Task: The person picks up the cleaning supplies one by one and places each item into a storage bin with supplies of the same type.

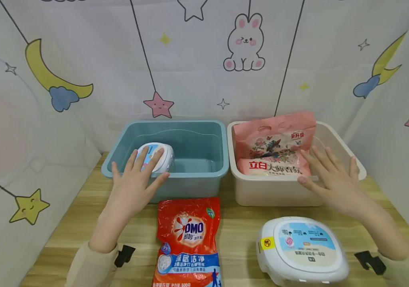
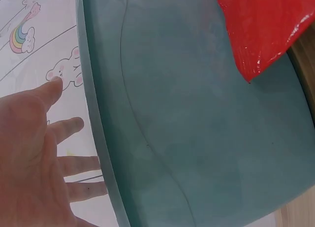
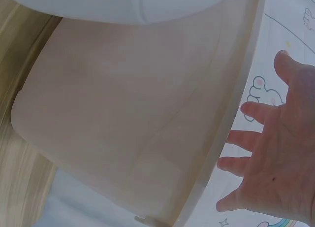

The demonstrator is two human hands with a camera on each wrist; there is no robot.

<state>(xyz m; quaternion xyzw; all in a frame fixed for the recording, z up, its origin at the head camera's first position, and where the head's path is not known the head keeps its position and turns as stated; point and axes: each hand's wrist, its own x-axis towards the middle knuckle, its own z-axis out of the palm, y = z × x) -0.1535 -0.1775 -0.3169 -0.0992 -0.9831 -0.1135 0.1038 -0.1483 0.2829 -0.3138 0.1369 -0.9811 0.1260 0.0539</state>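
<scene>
My left hand (image 1: 132, 183) is spread with straight fingers over the front rim of the blue basin (image 1: 201, 175). Inside that basin, behind the fingers, a white lidded tub (image 1: 166, 157) sits at the left, partly covered by them. With fingers splayed, my right hand (image 1: 337, 183) hovers by the front right of the cream basin (image 1: 280, 191). A pink laundry bag (image 1: 272, 143) leans in this basin. In both wrist views the palms, left hand (image 2: 29, 163) and right hand (image 3: 280, 158), hold nothing.
A red OMO detergent bag (image 1: 188, 239) lies on the wooden table (image 1: 240, 247) before the blue basin. Right of it stands another white tub (image 1: 303, 251) with a blue label. A patterned cloth (image 1: 197, 59) hangs behind and at both sides.
</scene>
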